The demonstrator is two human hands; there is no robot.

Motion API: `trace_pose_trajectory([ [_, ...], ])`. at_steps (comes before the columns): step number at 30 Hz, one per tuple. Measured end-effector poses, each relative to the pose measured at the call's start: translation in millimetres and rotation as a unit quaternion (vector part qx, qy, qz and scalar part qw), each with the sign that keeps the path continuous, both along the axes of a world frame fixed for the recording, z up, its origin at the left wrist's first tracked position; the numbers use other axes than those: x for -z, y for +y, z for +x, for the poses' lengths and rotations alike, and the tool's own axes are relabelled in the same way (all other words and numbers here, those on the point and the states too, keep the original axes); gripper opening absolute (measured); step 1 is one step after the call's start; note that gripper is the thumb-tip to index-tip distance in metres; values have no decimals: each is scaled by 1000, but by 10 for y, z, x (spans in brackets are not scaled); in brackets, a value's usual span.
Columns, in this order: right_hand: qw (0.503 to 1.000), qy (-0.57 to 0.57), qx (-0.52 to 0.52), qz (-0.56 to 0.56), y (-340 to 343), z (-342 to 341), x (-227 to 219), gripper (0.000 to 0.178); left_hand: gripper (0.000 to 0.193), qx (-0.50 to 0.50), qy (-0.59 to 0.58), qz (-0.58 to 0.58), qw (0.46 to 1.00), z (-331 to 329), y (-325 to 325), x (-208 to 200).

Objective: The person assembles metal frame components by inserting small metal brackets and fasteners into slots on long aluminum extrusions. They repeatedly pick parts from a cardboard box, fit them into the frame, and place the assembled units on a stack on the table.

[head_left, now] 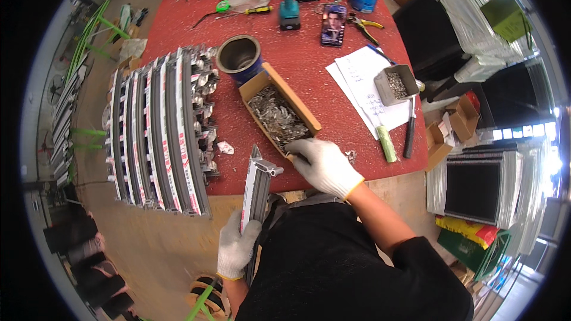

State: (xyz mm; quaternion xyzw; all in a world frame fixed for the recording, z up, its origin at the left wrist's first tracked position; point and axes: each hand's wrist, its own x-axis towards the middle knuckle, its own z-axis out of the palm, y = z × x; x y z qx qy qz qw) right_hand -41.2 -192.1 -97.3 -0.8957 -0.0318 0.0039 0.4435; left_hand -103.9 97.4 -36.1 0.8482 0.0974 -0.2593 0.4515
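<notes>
My gloved left hand (237,244) is wrapped round a grey metal profile bar (257,190) with white-and-red film along its side. The bar stands tilted at the table's near edge, its cut end upward. At the near end of a cardboard box (300,107), my gloved right hand (326,166) has its fingers curled together over the rim. What they pinch, if anything, is hidden. Small shiny metal pieces (275,113) fill much of the box. To the left, several similar profile bars (166,131) lie side by side, metal clips along their right side.
On the red table (297,53) are a dark pot (239,56), a teal cordless drill (288,0), a phone (333,25), yellow-handled pliers (366,24), papers (357,80), a tin of small parts (395,85) and a black-handled hammer (410,134). Wrapped panels (476,184) stand at right.
</notes>
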Motion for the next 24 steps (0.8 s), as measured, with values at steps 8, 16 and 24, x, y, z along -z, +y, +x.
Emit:
trace_pose_trajectory([
  [8,985,91,83,-120,391,941,394,25,46,-55,-4,0,998,-193,229,87],
  [16,963,175,72,-193,506,1379,684,30,49,-65,3,-33,997,-255,294,153],
  [24,959,159,106,-209,522,1300,736,33,52,-55,8,-21,998,-158,334,123],
])
